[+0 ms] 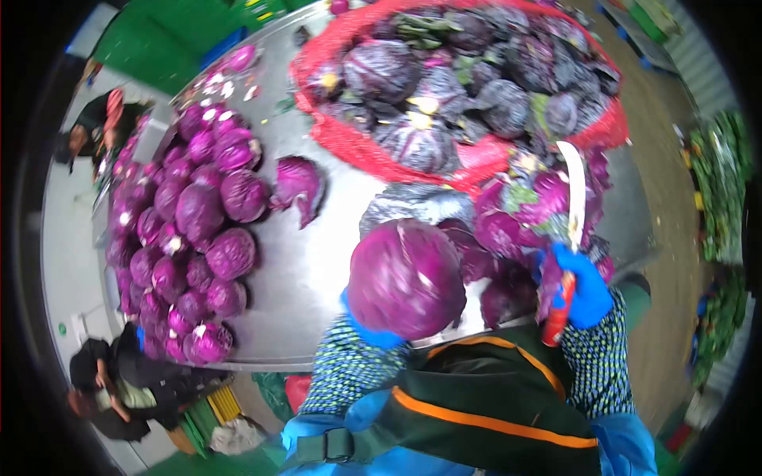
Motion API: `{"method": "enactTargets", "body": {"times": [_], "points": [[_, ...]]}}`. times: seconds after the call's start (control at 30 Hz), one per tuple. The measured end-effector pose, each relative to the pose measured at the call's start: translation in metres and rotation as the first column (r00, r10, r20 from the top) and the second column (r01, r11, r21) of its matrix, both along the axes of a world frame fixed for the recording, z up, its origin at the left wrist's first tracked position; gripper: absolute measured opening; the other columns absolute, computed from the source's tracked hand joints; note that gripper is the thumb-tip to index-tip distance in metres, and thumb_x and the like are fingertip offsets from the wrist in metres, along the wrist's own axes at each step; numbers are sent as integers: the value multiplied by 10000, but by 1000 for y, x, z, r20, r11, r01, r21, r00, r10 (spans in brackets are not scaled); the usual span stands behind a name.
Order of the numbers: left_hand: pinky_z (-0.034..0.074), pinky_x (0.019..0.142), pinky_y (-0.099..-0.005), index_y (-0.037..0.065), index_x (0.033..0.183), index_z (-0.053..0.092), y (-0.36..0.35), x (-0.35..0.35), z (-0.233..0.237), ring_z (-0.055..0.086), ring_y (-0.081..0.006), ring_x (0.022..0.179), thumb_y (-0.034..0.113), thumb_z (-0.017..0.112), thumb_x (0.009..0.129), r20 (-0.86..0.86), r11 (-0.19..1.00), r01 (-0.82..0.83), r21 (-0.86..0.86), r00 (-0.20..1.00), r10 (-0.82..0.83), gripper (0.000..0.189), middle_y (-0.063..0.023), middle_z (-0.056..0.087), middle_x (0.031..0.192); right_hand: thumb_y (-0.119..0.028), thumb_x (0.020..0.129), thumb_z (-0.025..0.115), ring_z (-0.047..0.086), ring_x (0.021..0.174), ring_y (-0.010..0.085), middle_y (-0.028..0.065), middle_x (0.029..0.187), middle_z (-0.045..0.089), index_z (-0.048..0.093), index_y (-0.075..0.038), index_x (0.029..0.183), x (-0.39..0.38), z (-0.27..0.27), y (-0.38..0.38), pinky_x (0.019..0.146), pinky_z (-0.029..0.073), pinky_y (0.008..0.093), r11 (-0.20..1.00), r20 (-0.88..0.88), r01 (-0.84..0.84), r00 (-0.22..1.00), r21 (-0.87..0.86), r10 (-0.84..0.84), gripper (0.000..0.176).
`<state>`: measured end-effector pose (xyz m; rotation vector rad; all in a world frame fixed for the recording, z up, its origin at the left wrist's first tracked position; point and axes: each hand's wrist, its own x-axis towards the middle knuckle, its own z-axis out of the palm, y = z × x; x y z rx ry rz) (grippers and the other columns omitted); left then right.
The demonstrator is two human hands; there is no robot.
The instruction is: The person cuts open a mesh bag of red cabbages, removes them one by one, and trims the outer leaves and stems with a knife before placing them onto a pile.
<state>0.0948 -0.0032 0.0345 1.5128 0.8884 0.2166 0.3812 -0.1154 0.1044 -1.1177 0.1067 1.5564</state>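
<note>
Left hand [375, 333] holding cabbage [406, 278], near table edge [270, 368], tabletop [302, 278] between cabbage and pile [198, 214]

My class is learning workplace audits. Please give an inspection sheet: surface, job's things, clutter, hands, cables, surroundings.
Surface: metal table, partly bare.
Job's things: large purple cabbage; red-handled knife; cabbage pile at picture left; red mesh sack holding cabbages.
Clutter: loose purple leaves beside the sack.
Hands: gloved left hand holds the large cabbage; gloved right hand grips the knife.
Cables: nothing seen.
Surroundings: one person upper left, another lower left; greens at right.
</note>
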Motion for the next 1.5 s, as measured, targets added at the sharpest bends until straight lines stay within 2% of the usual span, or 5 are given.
{"method": "enactTargets", "body": {"times": [0.13, 0.7, 0.8, 0.97, 1.5], "points": [[316, 1042, -517, 187, 1362, 345, -17, 20, -5, 370, -319, 1265, 429, 474, 893, 452, 598, -25, -801, 630, 632, 544, -99, 401, 1368, -34, 743, 692, 569, 905, 157, 71, 963, 595, 565, -7, 1111, -9, -42, -14, 826, 461, 294, 954, 984, -274, 97, -117, 149, 390], [286, 1037, -562, 157, 1413, 257, -15, 10, 8, 320, -309, 1309, 472, 324, 935, 612, 422, 450, -787, 490, 621, 576, -107, 278, 1448, -128, 785, 593, 479, 455, 113, 57, 653, 566, 561, -18, 823, -30, 26, 67, 440, 382, 226, 946, 411, -324, 863, 3, 294, 121], [256, 1008, -629, 146, 1426, 226, -21, 15, -1, 275, -318, 1335, 505, 285, 932, 265, -33, 656, -754, 349, 899, 613, -122, 239, 1469, -82, 807, 611, 601, 760, 169, 97, 882, 606, 572, 14, 1071, -8, -27, 33, 687, 494, 295, 827, 919, -430, -313, -362, 239, 284], [397, 999, -390, 81, 1371, 303, -2, 26, 20, 450, -270, 1214, 144, 578, 861, 283, 995, -93, 37, 956, 79, 583, -104, 425, 1349, -40, 746, 673, 478, 1176, 274, 166, 1292, 471, 473, -46, 1276, -95, 19, 47, 943, 416, 373, 801, 974, -598, 164, -27, 155, 566], [388, 994, -485, 121, 1318, 387, 95, -329, 91, 486, -288, 1178, 457, 493, 846, 770, 282, -936, -211, 18, 637, 589, -109, 453, 1326, -216, 876, 564, 514, 659, 72, 8, 800, 613, 649, -31, 1024, -41, -12, 69, 591, 408, 201, 904, 742, -322, 524, -282, 419, 252]]}}
